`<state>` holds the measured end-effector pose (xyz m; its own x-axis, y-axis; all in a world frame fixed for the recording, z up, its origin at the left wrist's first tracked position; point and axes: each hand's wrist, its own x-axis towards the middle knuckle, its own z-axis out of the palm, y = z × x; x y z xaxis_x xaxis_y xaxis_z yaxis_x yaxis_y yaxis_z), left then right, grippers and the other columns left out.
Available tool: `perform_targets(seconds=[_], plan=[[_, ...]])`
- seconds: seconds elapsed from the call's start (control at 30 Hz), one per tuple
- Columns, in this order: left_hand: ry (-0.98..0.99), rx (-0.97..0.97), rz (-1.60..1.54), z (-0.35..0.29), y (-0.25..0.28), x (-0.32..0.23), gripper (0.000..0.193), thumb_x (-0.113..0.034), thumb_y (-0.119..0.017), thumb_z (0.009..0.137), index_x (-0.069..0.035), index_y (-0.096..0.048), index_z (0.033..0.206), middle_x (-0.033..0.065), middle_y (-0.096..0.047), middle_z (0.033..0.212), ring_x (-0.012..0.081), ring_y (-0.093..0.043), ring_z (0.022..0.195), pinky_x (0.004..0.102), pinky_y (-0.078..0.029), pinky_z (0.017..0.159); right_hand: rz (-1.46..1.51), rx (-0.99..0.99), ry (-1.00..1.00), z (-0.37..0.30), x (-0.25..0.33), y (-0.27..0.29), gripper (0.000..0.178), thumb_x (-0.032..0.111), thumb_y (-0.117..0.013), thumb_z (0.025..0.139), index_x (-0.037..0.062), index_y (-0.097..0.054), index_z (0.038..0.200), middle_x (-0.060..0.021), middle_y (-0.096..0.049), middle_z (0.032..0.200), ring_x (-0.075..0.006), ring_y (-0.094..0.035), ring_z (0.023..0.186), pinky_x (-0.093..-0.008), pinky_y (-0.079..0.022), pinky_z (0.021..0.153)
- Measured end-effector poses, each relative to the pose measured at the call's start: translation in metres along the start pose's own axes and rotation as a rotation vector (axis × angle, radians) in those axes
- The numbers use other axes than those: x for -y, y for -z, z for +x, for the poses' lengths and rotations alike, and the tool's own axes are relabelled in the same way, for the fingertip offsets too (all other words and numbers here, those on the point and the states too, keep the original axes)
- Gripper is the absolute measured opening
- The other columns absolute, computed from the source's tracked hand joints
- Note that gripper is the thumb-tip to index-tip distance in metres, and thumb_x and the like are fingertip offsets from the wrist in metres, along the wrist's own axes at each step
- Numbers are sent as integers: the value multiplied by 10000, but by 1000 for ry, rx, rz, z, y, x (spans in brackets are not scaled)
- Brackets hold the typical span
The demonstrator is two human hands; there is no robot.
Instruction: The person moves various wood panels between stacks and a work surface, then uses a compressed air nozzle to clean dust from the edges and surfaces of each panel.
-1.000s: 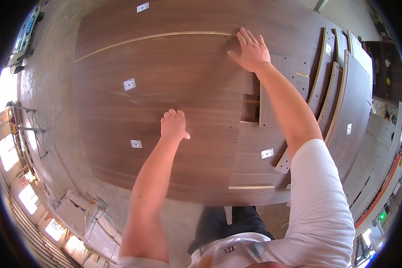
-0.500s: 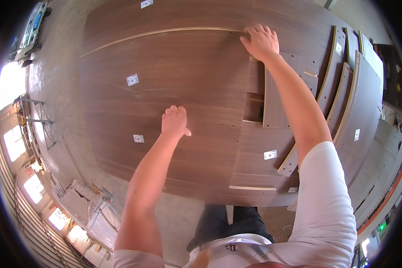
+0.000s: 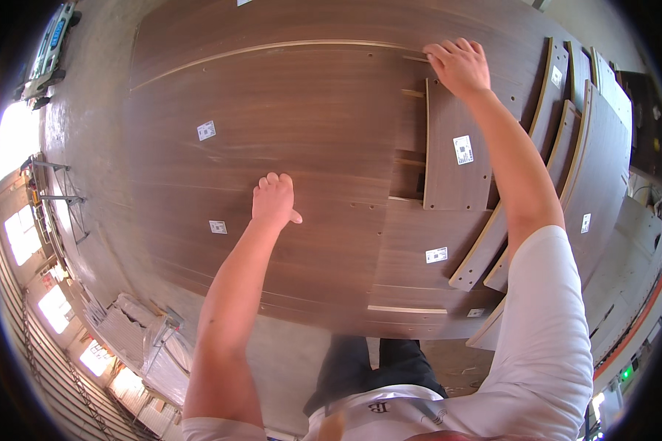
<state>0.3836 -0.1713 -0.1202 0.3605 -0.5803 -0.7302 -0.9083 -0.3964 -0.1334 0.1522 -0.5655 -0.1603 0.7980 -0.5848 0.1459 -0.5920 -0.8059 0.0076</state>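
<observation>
Concrete floor (image 3: 99, 140), large brown panel (image 3: 309, 125), left hand (image 3: 273, 198) above

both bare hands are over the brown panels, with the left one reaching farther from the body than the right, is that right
Not quite: the head view shows the right hand reaching farther from the body than the left hand. Both bare hands are indeed over the brown panels.

A large brown panel (image 3: 309, 132) lies flat beside a smaller labelled board (image 3: 446, 176).
</observation>
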Motion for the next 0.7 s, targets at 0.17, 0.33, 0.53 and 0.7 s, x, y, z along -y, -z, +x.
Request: perform_targets(seconds=[0.17, 0.33, 0.53, 0.7], plan=[[-11, -67, 7, -1, -4, 2, 753, -344, -992, 533, -45, -566, 1076, 118, -598, 1104, 280, -608, 1063, 398, -542, 893, -72, 51, -107, -45, -66, 19, 206, 348, -555, 1007, 258, -681, 1142, 31, -675, 1109, -226, -598, 1094, -425, -418, 1033], [-11, -30, -2, 0, 0, 0, 779, -368, -994, 513, -30, -552, 1057, 140, -595, 1115, 308, -606, 1078, 411, -539, 913, 192, -207, -410, -105, -158, -10, 316, 390, -597, 972, 199, -656, 1217, -39, -636, 1260, -277, -583, 1204, -406, -459, 1024], [-2, -67, -14, -4, -4, 2, 768, -347, -997, 500, -20, -575, 1051, 152, -607, 1107, 325, -611, 1089, 428, -544, 911, 169, 247, -951, -90, -210, -27, 786, 623, -579, 901, 67, -507, 1453, -219, -627, 1354, -379, -574, 1289, -453, -437, 1082], [-48, -96, -52, -2, 7, -1, 766, -327, -997, 493, -10, -605, 1070, 168, -625, 1133, 337, -618, 1120, 439, -545, 923, 329, 235, -924, -109, -282, -64, 866, 690, -593, 880, 41, -520, 1448, -256, -600, 1377, -382, -545, 1334, -445, -413, 1110]])
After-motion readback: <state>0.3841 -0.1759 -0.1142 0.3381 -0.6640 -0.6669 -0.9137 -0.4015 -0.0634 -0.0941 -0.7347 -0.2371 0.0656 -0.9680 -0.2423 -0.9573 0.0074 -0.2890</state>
